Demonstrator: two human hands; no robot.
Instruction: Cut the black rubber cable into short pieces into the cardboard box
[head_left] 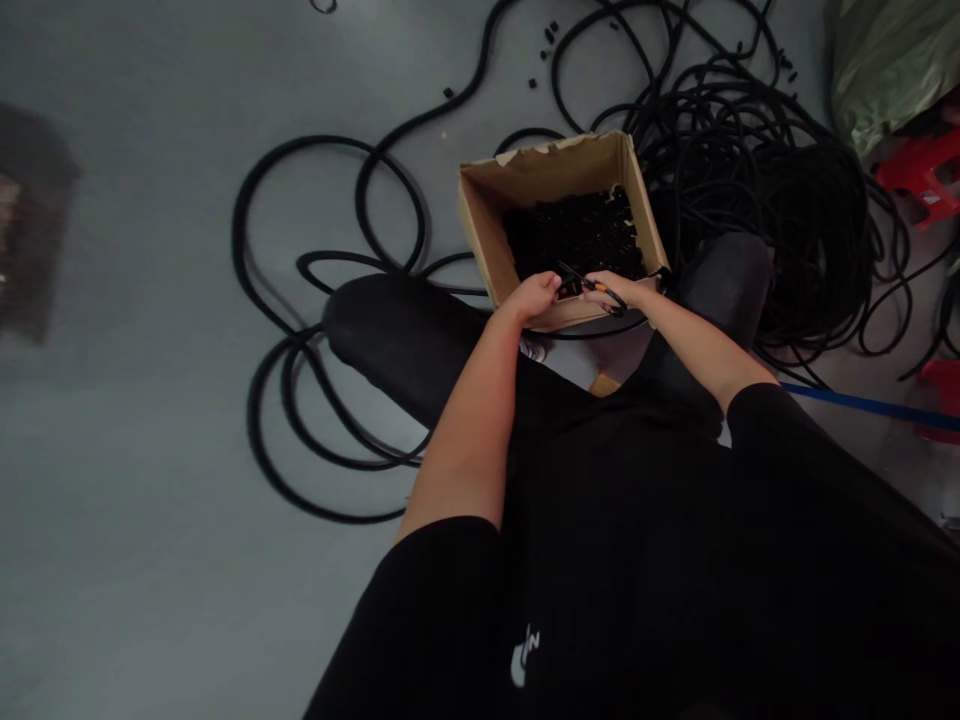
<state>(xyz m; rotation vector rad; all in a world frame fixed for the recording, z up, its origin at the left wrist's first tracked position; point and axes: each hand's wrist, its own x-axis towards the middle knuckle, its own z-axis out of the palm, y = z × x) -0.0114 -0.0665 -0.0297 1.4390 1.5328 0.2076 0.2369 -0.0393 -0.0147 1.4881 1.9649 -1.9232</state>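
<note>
Gripping orange-handled cutters (596, 290) in closed fingers, the right hand (626, 292) meets the left hand (534, 297), which pinches a black hose (564, 270) end over the box's (480, 225) near edge. Hose looks light, rubbery, springy; best held close behind the cut.

Top: black short-sleeved shirt (645, 560), small white logo (523, 655) near the hem.
Legs: black trousers (390, 335), probably.
Forearms: bare.

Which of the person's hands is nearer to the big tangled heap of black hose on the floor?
Right. The right hand is at the cardboard box's near edge, on the side toward the hose heap; the left hand is further from it.
</note>
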